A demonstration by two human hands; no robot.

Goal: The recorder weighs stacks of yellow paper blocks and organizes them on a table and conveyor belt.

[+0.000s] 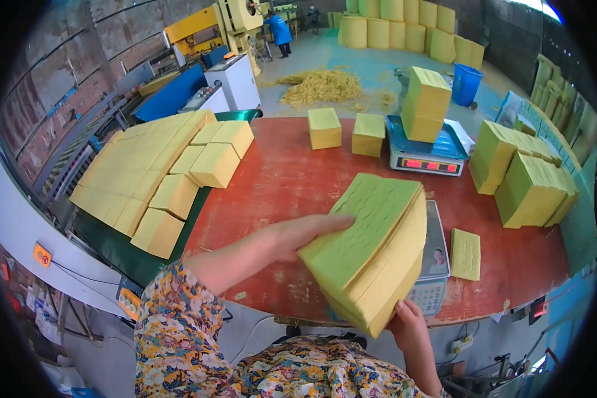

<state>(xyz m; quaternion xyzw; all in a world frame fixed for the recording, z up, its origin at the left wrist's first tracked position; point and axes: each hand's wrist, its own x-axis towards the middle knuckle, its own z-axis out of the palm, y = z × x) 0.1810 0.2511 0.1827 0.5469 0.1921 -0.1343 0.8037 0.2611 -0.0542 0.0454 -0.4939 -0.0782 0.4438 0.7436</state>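
A thick stack of yellow paper [371, 232] with a pattern of short curved marks on top is tilted in front of me, held in both hands. My left hand [304, 233] grips its left side, thumb lying on the top sheet and the other fingers hidden. At the near lower corner, my right hand [410, 324] holds the stack, its fingers partly behind the paper. Beneath the stack, a scale [438, 242] is partly covered from view. Just right of that scale lies a thin paper bundle [466, 255].
Across the red table [272, 166] a second scale [426, 151] bears a tall paper stack [426, 99]. Two small stacks [325, 128] stand left of it, larger ones [530, 186] at right. Rows of paper blocks [146, 159] cover the green surface at left. A person [278, 32] stands far back.
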